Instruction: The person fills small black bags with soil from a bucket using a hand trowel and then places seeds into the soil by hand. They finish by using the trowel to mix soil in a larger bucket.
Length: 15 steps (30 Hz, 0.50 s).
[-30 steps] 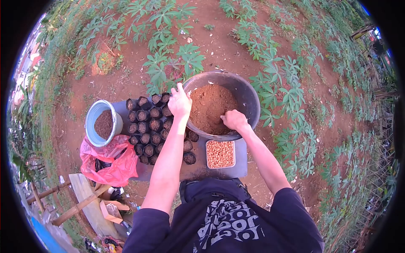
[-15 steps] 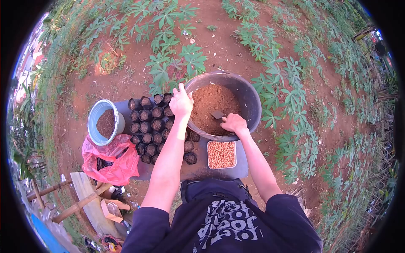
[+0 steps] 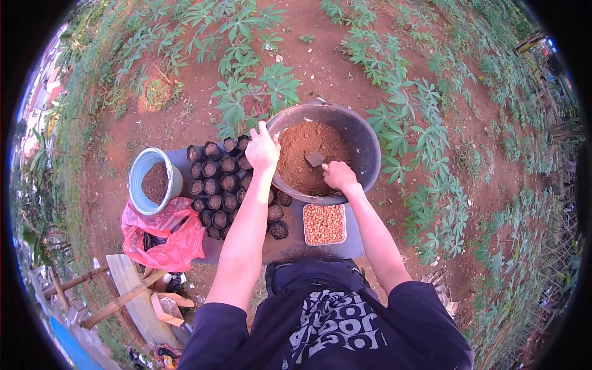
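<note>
My left hand [image 3: 263,150] grips the left rim of a large dark tub [image 3: 369,154], its fingers over the edge. Brown loose soil [image 3: 311,137] fills the lower part of the tub. Inside, near the front right wall, my right hand [image 3: 340,176] is closed round the handle of a small trowel [image 3: 314,160]. The trowel's grey blade shows on top of the soil, pointing up and left. Just below the tub, a square clear container [image 3: 324,224] holds tan seeds or kernels.
Several black soil-filled seedling bags [image 3: 213,185] stand in rows on the table [image 3: 290,246], partly behind my left arm. Left of them are a light blue bucket [image 3: 135,179] with dark soil and a pink plastic bag [image 3: 185,240]. Leafy plants [image 3: 425,148] grow around.
My right hand has shifted slightly left in the tub, and the trowel blade now lies higher and more exposed on the soil. My left hand stays on the rim.
</note>
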### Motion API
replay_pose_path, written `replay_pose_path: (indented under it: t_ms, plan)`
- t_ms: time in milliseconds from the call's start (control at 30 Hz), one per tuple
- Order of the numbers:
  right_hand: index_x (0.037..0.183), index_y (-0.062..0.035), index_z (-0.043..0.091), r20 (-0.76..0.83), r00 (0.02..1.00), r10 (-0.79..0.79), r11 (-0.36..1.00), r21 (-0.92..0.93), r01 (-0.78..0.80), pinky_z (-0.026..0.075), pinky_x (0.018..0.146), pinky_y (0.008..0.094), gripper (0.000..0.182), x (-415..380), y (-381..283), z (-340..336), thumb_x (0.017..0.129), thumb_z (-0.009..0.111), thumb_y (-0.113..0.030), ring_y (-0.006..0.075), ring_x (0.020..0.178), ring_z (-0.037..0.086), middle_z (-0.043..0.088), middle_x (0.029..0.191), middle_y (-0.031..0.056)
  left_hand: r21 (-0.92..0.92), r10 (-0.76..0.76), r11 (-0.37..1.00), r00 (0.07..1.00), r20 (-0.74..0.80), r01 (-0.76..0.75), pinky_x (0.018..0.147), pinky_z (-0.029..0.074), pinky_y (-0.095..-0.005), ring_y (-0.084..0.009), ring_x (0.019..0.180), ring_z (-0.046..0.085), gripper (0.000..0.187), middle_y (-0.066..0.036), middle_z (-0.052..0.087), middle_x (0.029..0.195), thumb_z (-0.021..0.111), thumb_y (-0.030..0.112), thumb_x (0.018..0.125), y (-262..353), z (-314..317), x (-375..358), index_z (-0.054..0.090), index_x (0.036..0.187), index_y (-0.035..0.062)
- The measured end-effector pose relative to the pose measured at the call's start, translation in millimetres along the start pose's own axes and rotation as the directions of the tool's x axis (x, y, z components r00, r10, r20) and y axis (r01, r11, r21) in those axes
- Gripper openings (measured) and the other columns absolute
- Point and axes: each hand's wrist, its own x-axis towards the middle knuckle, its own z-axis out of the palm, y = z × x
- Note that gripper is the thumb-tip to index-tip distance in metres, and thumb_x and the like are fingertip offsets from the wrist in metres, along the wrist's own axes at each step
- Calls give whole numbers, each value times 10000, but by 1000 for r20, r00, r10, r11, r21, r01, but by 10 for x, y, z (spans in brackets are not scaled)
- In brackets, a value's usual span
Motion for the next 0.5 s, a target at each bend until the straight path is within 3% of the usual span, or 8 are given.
replay_pose_path:
  t_ms: [500]
  plan:
    - [1065,-3,731,48,999,-14,1000,14,13,537,947,468,347,-25,-48,-75,874,649,-281,387,1077,683,710,1096,256,0,25,1000,999,-31,-25,757,579,-501,-403,925,706,517,-200,602,1183,704,285,894,-25,16,-12,442,1317,143]
